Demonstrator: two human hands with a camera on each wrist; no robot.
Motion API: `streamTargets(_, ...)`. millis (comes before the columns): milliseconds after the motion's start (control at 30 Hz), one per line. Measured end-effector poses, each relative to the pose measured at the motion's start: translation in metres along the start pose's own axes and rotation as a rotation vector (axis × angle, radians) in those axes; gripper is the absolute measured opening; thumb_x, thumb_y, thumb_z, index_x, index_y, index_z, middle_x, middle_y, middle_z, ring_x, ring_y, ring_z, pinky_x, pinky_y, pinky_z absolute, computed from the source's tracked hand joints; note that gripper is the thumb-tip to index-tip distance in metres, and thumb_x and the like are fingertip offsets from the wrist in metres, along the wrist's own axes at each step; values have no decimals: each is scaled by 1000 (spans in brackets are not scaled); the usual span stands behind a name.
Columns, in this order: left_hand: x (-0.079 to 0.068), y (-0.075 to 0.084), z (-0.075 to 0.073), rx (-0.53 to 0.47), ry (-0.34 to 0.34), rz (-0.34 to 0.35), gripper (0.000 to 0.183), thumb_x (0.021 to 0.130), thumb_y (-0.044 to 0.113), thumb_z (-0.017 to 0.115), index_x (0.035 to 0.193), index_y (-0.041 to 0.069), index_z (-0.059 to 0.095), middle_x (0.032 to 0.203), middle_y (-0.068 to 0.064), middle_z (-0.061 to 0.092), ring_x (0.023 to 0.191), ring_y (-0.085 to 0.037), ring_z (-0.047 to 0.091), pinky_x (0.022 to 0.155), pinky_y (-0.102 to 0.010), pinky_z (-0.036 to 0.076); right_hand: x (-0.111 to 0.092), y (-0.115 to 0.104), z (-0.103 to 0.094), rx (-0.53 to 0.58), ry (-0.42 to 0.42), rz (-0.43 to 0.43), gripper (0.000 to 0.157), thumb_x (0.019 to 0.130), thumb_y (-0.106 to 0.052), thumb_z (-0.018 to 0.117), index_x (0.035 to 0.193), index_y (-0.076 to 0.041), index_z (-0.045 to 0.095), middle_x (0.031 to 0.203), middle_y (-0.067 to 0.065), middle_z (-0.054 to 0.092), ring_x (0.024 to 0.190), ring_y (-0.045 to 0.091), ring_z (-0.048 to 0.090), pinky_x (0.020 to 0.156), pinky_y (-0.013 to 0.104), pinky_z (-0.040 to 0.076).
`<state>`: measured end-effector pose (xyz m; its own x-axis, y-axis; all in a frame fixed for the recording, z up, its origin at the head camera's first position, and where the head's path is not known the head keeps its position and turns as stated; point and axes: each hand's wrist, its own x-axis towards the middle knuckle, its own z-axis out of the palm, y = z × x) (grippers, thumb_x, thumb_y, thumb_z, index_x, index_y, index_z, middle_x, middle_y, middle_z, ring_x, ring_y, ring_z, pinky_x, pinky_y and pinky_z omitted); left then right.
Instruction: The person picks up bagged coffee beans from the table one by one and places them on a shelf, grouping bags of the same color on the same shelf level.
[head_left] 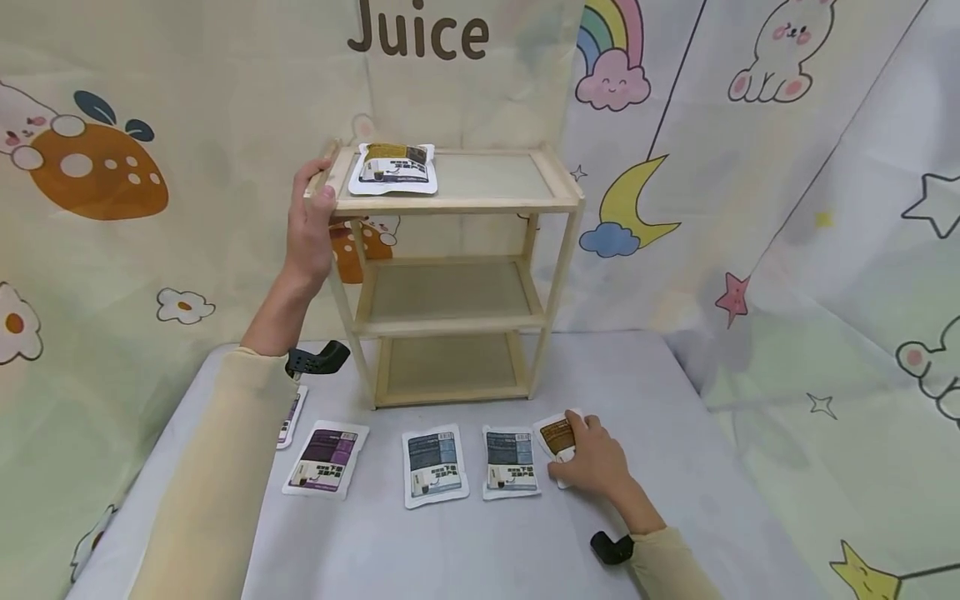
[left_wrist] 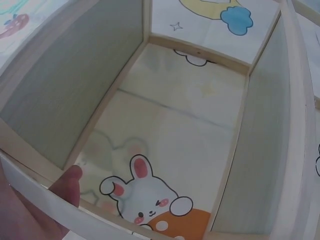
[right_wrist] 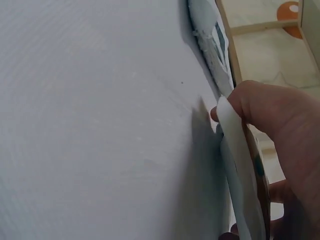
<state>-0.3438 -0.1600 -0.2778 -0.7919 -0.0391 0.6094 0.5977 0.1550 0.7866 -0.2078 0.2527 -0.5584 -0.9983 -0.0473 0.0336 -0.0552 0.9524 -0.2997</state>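
My left hand [head_left: 309,229] grips the left end of a three-tier wooden shelf [head_left: 457,206] at its top. In the left wrist view the thumb [left_wrist: 70,186] lies over the frame. A white pouch with a gold-brown label [head_left: 395,169] lies on the top tier, right of that hand. Low on the right, my right hand [head_left: 596,461] pinches a second brown-labelled pouch [head_left: 555,437] by its edges. The right wrist view shows this pouch [right_wrist: 241,165] edge-on, tilted up from the tablecloth. Part of its label is hidden by the fingers.
Two blue-labelled pouches [head_left: 435,465] [head_left: 512,462] lie left of the right hand. Further left is a purple-labelled pouch [head_left: 327,458], with another purple one [head_left: 291,421] partly behind the left sleeve. A white cloth covers the table [head_left: 420,550]. A printed curtain [head_left: 225,150] hangs behind.
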Motion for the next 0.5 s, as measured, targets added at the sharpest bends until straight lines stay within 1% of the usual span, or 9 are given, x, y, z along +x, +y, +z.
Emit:
streamTargets(100,0,-2,3,-23,-18,7,52,94,39,32,142,20,35,133,-13,42,100,-30,51,76,-38,45,-2,2,-3,8,5,2,100,62,-43,76,144,-1,39,131,26,48,103,40,56,77,57,46)
streamTargets(200,0,-3,8,-44,-34,4,53,93,39,33,143,19,34,134,-14,42,101,-31,52,77,-37,45,-4,8,-5,9,18,13,99,64,-42,76,144,0,37,132,26,48,107,41,55,80,59,45)
streamTargets(267,-1,-5,11,-44,-40,-2,54,93,39,32,143,19,33,134,-13,41,101,-29,51,78,-36,45,-7,10,-5,25,24,16,97,65,-41,76,144,-1,38,132,27,47,106,41,56,79,59,45)
streamTargets(367,-4,-8,16,-44,-43,-23,53,93,39,33,143,20,34,131,-14,43,98,-29,52,74,-37,45,-15,13,-6,45,21,25,93,68,-42,76,145,-5,39,131,27,47,102,40,57,77,59,46)
streamTargets(433,-7,-11,20,-43,-56,-41,54,93,40,33,143,20,34,129,-15,44,97,-29,52,72,-35,44,-22,14,-10,42,16,23,91,68,-42,76,145,-8,41,131,27,47,97,38,59,74,57,46)
streamTargets(500,-10,-14,24,-33,-74,-51,55,94,41,33,144,20,33,130,-15,43,96,-29,52,71,-34,44,-28,14,-20,18,22,13,89,68,-43,76,144,-10,43,130,26,49,88,34,60,70,52,47)
